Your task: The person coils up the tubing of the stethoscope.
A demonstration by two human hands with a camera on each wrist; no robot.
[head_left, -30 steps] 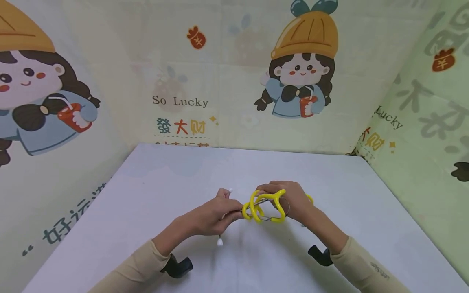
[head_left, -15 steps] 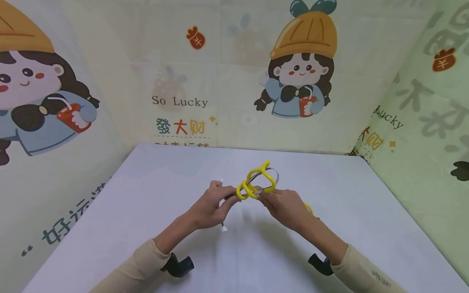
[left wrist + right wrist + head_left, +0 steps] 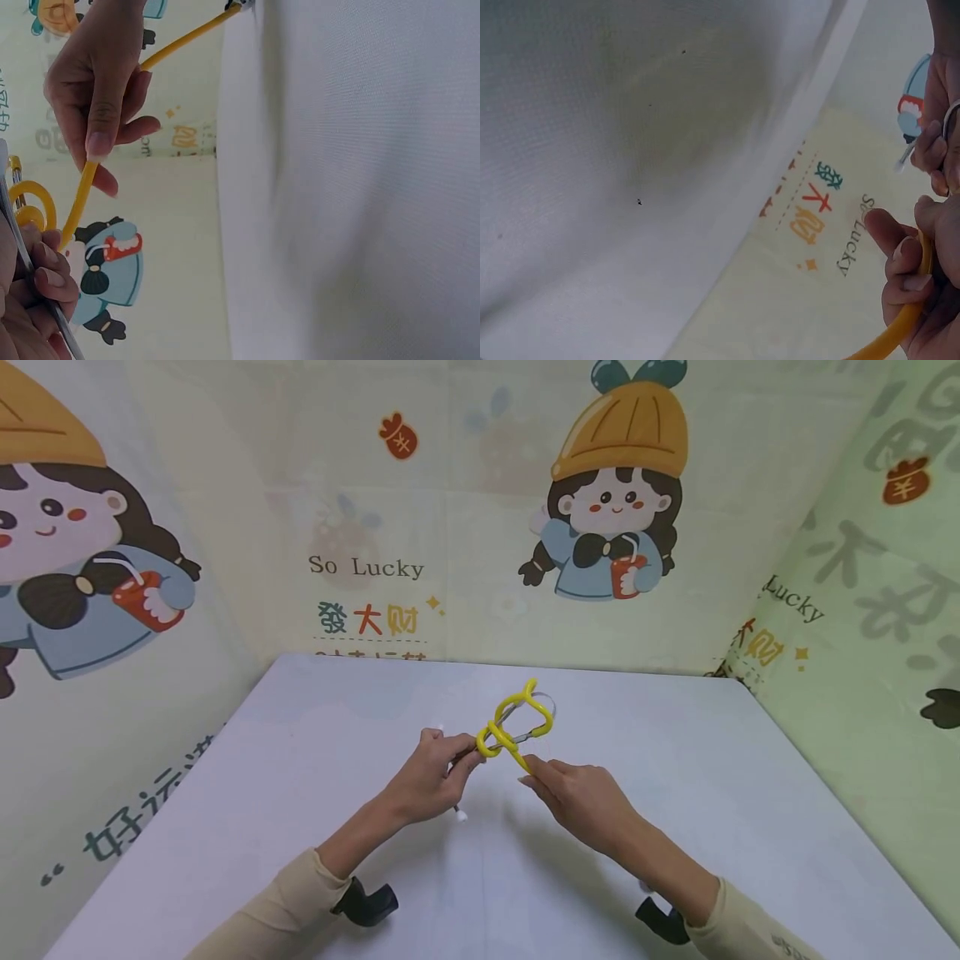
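- Jutting below the sleeves (image 3: pixel 262 902): curved black pieces (image 3: pixel 367 906).
- Left hand (image 3: pixel 427 781) grips a metal rod (image 3: pixel 66 330); right hand (image 3: pixel 585 797) pinches the yellow tube (image 3: pixel 79 202).
- Its loops wind round a metal frame (image 3: pixel 523 738) above the worktop (image 3: pixel 360 710), touching the left fingertips (image 3: pixel 462 747).
- Beyond: printed wall (image 3: pixel 465 527).

- Left forearm (image 3: pixel 354 841) slants forward and inward.
- Left hand (image 3: pixel 426 783) is raised, thumb and forefinger pinching, the other fingers curled toward the palm.
- Right forearm (image 3: pixel 666 864) slants forward and inward too.
- Right hand (image 3: pixel 583 797), back upward, pinches between thumb and forefinger, its other fingers bent.
- The hands are near each other, apart.
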